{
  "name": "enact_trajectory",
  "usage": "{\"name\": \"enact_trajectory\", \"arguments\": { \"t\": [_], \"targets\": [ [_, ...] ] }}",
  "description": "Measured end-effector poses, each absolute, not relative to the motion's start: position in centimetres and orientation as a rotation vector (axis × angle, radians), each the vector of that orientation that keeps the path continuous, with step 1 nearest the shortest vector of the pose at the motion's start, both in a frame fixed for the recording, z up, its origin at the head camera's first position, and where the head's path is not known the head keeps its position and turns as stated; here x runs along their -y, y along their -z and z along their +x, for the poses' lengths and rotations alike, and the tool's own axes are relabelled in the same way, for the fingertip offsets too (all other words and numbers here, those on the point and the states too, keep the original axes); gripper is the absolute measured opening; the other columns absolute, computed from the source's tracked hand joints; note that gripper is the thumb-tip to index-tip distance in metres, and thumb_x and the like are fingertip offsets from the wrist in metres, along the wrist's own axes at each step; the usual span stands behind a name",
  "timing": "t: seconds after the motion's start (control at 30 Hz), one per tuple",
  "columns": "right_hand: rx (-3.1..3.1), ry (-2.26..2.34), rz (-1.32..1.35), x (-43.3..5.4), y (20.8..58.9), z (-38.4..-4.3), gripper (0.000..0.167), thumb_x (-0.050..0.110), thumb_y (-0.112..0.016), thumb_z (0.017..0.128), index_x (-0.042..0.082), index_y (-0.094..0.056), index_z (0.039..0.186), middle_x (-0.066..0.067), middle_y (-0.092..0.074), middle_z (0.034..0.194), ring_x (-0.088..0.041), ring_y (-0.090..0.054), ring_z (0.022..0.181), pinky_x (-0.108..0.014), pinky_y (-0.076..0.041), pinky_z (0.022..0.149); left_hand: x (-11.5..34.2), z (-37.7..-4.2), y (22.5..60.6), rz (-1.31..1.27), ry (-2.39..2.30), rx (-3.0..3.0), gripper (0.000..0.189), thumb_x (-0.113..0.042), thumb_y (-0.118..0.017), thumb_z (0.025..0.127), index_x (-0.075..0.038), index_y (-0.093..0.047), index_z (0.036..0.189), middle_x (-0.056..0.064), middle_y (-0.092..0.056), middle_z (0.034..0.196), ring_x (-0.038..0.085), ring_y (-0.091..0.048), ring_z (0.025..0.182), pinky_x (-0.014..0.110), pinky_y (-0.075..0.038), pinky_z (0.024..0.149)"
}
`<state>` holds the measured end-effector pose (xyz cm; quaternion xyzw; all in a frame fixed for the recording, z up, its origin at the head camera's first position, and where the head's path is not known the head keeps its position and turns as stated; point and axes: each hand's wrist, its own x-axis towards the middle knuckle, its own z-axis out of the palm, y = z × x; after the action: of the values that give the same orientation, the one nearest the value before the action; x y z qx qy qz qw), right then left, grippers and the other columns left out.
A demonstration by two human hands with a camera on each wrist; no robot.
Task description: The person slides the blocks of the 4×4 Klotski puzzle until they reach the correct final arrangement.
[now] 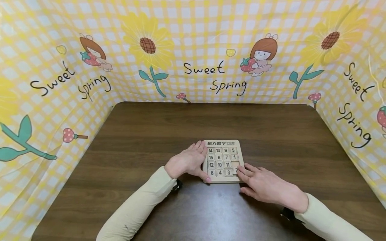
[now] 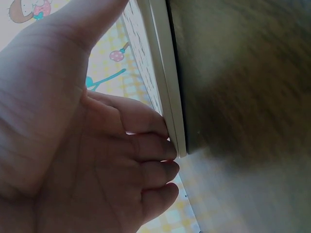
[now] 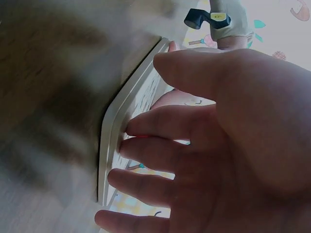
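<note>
A square wooden number slide puzzle (image 1: 223,179) lies flat on the table, with numbered tiles in a four-by-four grid under a line of printed characters. My left hand (image 1: 188,160) rests along its left side, the fingers stretched toward the top left corner and the thumb at the bottom left corner. In the left wrist view, the fingertips (image 2: 167,150) meet the board's edge. My right hand (image 1: 265,184) reaches over the lower right corner, its fingertips touching the tile marked 2 (image 1: 235,170) and partly covering it. Directly above that tile is a bare slot (image 1: 235,164), below tile 1 (image 1: 234,157).
The dark wooden table (image 1: 144,134) reaches back to a yellow checked cloth (image 1: 205,43) printed with flowers and lettering, which hangs around the back and both sides. Black wrist devices (image 1: 178,185) show below both sleeves.
</note>
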<state>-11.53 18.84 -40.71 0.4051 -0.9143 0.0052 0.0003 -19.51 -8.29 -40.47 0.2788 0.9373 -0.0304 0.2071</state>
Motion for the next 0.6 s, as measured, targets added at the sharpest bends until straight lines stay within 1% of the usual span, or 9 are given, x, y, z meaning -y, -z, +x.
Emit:
{"name": "enact_trajectory", "arguments": {
  "t": [0.23,0.4,0.6],
  "targets": [
    [2.901,-0.020,1.259,-18.9,40.7,-12.3,0.051,0.034,-0.063,0.094,0.002,-0.056,0.133,-0.018,-0.057,0.140,-0.039,-0.055,0.127,-0.055,-0.054,0.090,8.2,-19.5,40.3,0.791,0.097,-2.611,0.130,-0.078,-0.068,0.068,0.001,-0.014,0.156,0.020,-0.005,0.164,0.030,-0.006,0.154,0.039,-0.011,0.127],
    [2.905,-0.019,1.250,-19.0,40.9,-12.7,0.055,0.035,-0.064,0.094,0.000,-0.055,0.135,-0.019,-0.055,0.141,-0.040,-0.055,0.128,-0.055,-0.055,0.089,8.1,-19.5,40.3,0.791,0.090,-2.614,0.130,-0.077,-0.068,0.068,0.002,-0.014,0.156,0.021,-0.005,0.164,0.030,-0.006,0.154,0.039,-0.011,0.127],
    [2.937,-0.021,1.236,-18.9,41.1,-13.0,0.058,0.036,-0.063,0.094,0.001,-0.053,0.138,-0.018,-0.053,0.144,-0.040,-0.052,0.131,-0.056,-0.053,0.091,8.2,-19.6,40.3,0.783,0.081,-2.609,0.130,-0.077,-0.069,0.069,0.002,-0.014,0.156,0.020,-0.005,0.164,0.030,-0.005,0.154,0.039,-0.011,0.127]
  ]
}}
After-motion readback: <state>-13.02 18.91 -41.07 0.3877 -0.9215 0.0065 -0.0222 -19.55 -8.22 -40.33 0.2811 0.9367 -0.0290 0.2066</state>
